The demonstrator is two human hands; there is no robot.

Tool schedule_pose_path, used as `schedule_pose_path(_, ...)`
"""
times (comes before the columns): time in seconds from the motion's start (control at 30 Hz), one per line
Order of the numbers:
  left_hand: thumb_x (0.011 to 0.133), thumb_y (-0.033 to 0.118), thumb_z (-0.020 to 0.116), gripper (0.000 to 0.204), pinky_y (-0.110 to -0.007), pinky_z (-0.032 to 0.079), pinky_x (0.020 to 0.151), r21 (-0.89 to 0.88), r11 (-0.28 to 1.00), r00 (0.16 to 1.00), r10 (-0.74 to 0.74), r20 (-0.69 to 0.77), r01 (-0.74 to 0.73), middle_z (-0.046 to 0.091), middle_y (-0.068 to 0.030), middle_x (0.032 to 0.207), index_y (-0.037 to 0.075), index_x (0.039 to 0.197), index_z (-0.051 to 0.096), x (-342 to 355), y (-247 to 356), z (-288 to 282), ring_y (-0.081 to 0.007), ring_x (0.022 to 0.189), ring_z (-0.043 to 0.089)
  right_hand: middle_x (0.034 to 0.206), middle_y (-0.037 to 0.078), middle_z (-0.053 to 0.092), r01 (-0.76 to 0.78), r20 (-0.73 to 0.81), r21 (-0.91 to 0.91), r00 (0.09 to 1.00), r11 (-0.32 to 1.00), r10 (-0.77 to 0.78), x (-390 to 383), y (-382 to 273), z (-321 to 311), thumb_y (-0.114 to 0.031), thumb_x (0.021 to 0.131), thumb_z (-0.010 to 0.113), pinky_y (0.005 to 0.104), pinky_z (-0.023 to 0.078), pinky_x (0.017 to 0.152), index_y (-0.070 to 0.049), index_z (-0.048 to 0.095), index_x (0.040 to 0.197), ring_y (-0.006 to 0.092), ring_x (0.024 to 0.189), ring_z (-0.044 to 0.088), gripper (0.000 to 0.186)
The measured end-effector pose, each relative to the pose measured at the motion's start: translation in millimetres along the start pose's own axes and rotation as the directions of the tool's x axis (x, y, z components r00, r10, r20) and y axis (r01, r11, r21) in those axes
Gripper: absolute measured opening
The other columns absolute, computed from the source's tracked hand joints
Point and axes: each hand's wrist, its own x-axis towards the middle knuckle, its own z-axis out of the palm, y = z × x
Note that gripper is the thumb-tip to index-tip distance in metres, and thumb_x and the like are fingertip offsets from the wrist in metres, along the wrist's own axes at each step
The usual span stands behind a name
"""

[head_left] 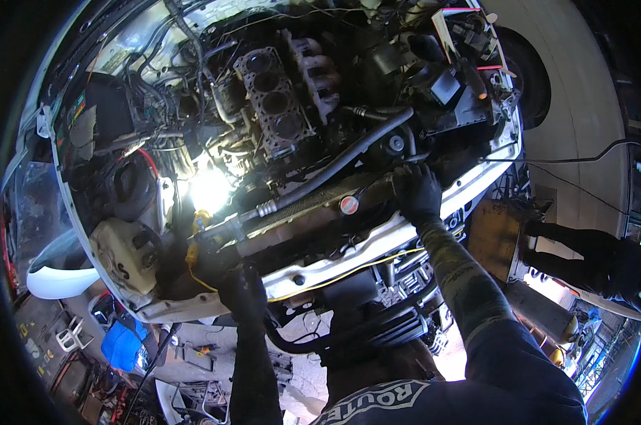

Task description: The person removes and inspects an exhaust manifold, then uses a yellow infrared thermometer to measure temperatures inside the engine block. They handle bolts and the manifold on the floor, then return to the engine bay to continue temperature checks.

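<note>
Below me lies an open engine bay with an exposed engine block (274, 103). My right hand (416, 191), dark, has its fingers curled over the top of the radiator (299, 227), right of a red-and-silver cap (349, 205). My left hand (242, 290) is closed at the radiator's left end, near the white front body rail (356, 244); what it holds is too dark to make out. A lit work lamp (208, 190) with a yellow part and cord shines above my left hand. A white plastic reservoir (125, 258) sits farther left.
Another person's dark-clad legs (582, 262) are at the right, beside a brown box (497, 241) and a metal cylinder (540, 315). A blue object (122, 343), a small white stool (72, 329) and scattered parts cover the lower-left floor. A car tyre (519, 78) stands upper right.
</note>
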Motion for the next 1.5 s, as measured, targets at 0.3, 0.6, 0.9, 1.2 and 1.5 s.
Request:
schedule_pose_path(0.3,0.088,0.024,0.074,0.019,-0.049,0.053,0.078,0.125,0.992,0.999,0.02,-0.047,-0.014,0.071,-0.0138,0.091,0.007,0.096,0.072,-1.1,0.2,1.3,-0.035,0.087,0.068,0.134,0.017,0.064,0.494,-0.043,-0.153,0.862,0.856,-0.505,88.7,-9.9,50.4,-0.028,0.087,0.07,0.0571,0.044,0.106,-0.012,0.066,0.129,0.0405,0.123,0.06,0.045)
schedule_pose_path(0.6,0.083,0.021,0.074,0.015,-0.048,0.052,0.072,0.377,0.926,0.987,-0.084,0.14,0.025,0.068,-0.0107,0.085,0.011,0.094,0.071,-24.5,-33.3,14.4,-0.0328,0.078,0.066,0.134,0.011,0.066,0.309,0.355,-0.236,0.91,0.921,-0.214,130.6,4.9,86.1,-0.048,0.095,0.054,0.0496,0.041,0.113,-0.016,0.069,0.123,0.0307,0.129,0.059,0.045)
schedule_pose_path(0.9,0.09,0.022,0.068,0.026,-0.043,0.053,0.08,-0.022,0.94,0.94,-0.34,-0.01,0.34,0.069,-0.0125,0.105,0.007,0.111,0.069,19.8,0.1,-6.1,-0.0306,0.095,0.067,0.138,0.012,0.065,0.229,0.61,-0.085,0.782,0.97,-0.131,147.7,5.8,84.9,-0.047,0.097,0.05,0.0532,0.039,0.113,-0.017,0.068,0.128,0.0326,0.131,0.057,0.047)
schedule_pose_path(1.2,0.1,0.029,0.063,0.057,-0.042,0.057,0.09,0.008,0.971,0.838,-0.211,0.503,0.239,0.07,-0.0224,0.126,0.014,0.153,0.05,318.0,100.2,167.8,-0.0314,0.11,0.07,0.141,0.013,0.063,0.182,0.577,-0.02,0.805,0.983,-0.138,137.4,15.2,104.3,-0.047,0.099,0.046,0.0591,0.035,0.114,-0.018,0.067,0.133,0.0347,0.133,0.055,0.049)
schedule_pose_path(1.5,0.097,0.039,0.058,0.061,-0.054,0.053,0.091,0.197,0.973,0.874,0.01,0.486,-0.121,0.071,-0.024,0.117,0.015,0.153,0.048,387.1,78.0,303.1,-0.0437,0.107,0.069,0.142,0.015,0.062,-0.08,0.47,0.154,0.883,0.985,-0.002,120.1,19.6,101.7,-0.048,0.098,0.047,0.0608,0.033,0.115,-0.02,0.066,0.133,0.0356,0.137,0.053,0.049)
